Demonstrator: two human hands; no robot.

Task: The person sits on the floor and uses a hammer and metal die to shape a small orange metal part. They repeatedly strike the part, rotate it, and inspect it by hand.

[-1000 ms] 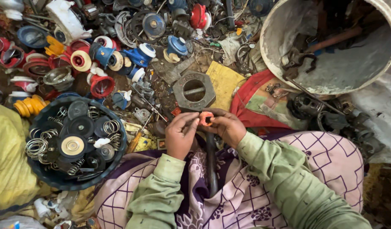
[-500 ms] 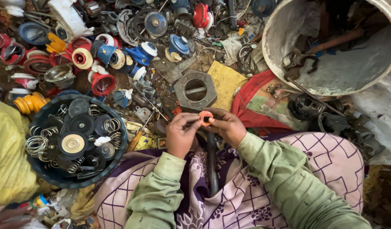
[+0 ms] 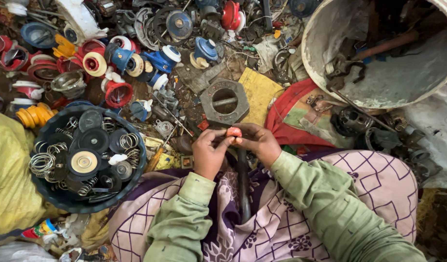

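Nearest the camera, the person sits with a patterned cloth over the lap and green sleeves reaching forward. A dark metal rod (image 3: pixel 243 179) stands up between the knees, its top hidden behind the hands. The left hand (image 3: pixel 209 153) and right hand (image 3: pixel 257 143) meet just above it, both pinching a small orange-red ring (image 3: pixel 234 131) between thumb and fingertips; neither hand is free, and the ring sits at the meeting point of the two hands, over the rod's upper end.

The ring looks light and small (probably rubber or soft plastic, judging by its colour and rounded edge), so it likely flexes a little and could slip from the fingers; a pinch on its outer rim from opposite sides seems the surest hold.

To the left of the lap sits a dark round basin (image 3: pixel 56 194) filled with coil springs and black discs. Just beyond the hands lies a grey hexagonal metal piece (image 3: pixel 211 114) with a round hole, on the littered ground. Farther out, red, blue and white plastic parts lie scattered, and at the far right corner stands a large white bucket (image 3: pixel 320 73) holding rusty tools.
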